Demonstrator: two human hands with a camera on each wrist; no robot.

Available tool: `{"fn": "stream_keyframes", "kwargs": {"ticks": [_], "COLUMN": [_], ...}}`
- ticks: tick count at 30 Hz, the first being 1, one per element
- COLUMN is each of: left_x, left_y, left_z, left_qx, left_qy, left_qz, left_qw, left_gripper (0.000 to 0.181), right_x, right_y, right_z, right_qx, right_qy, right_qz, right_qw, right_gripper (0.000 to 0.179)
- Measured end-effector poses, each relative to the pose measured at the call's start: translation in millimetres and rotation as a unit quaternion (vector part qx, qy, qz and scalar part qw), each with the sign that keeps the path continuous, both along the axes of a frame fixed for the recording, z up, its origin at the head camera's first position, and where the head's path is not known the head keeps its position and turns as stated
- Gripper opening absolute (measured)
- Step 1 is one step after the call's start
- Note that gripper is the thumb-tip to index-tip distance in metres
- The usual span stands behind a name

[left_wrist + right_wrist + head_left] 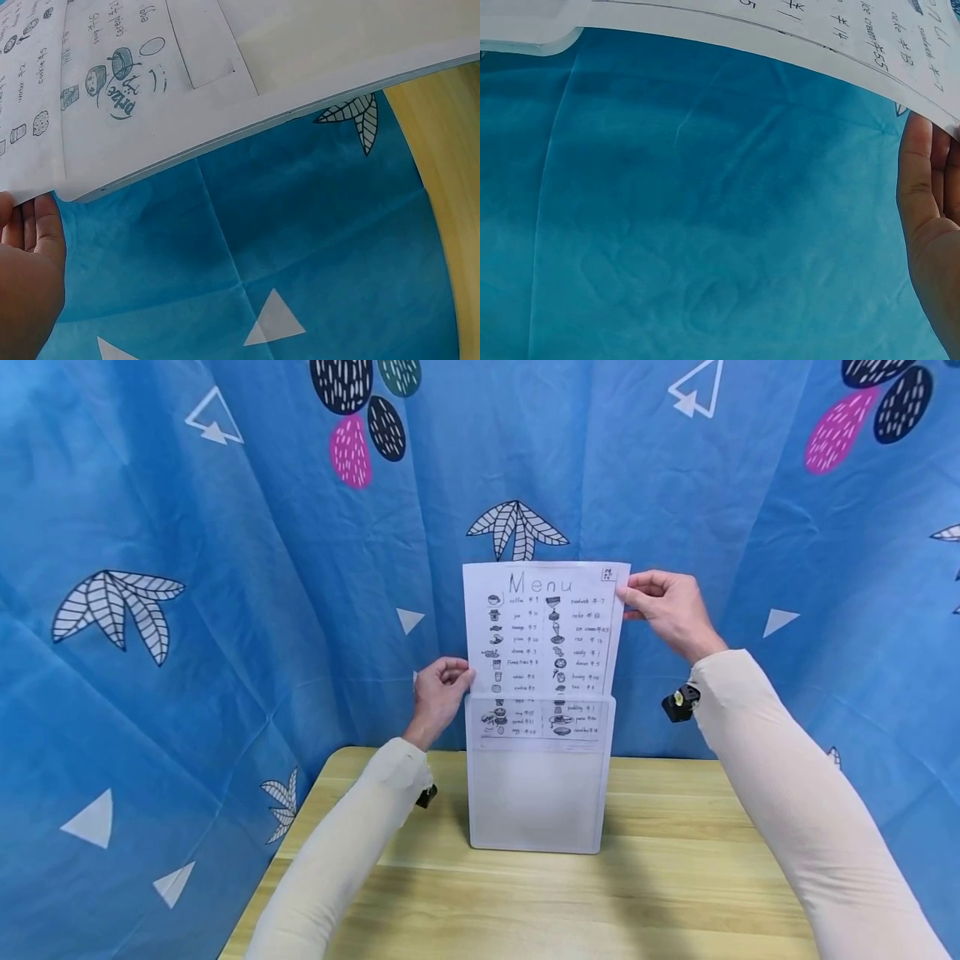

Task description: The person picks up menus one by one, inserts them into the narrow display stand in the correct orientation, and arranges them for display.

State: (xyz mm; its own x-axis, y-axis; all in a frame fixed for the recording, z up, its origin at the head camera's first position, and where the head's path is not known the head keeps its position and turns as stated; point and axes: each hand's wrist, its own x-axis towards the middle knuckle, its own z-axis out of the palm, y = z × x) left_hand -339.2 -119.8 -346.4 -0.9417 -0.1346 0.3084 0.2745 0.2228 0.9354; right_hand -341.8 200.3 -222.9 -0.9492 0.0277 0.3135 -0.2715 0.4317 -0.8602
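Observation:
A handwritten paper menu (525, 635) with small food drawings stands upright, its lower part inside a clear, white-edged sign holder (536, 797) on the table. The upper part sticks out above the holder's top edge. My right hand (667, 610) pinches the menu's right edge near the top corner. At the left edge, just above the holder's rim, my left hand (441, 693) pinches the paper between thumb and fingers. In the left wrist view the menu's bottom rows show through the holder's front. The right wrist view shows the paper's edge bowing slightly toward my right hand.
The holder stands on a light wood-grain table (675, 860). A blue patterned curtain (300, 568) hangs behind the table and along its left side. Both forearms, in cream sleeves, reach in from the front, one on each side of the holder.

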Motion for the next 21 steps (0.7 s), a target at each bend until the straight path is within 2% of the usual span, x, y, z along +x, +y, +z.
{"fn": "stream_keyframes", "kwargs": {"ticks": [21], "left_x": [0.5], "left_y": [-0.3], "left_z": [-4.1], "left_qx": [0.005], "left_qy": [0.003], "left_qz": [-0.003], "left_qw": [1.0], "left_gripper": [0.014], "right_x": [-1.0], "right_y": [0.3], "right_z": [-3.6], "right_qx": [0.009], "right_qy": [0.014], "right_qz": [0.004], "right_qw": [0.9999], "right_gripper": [0.037]}}
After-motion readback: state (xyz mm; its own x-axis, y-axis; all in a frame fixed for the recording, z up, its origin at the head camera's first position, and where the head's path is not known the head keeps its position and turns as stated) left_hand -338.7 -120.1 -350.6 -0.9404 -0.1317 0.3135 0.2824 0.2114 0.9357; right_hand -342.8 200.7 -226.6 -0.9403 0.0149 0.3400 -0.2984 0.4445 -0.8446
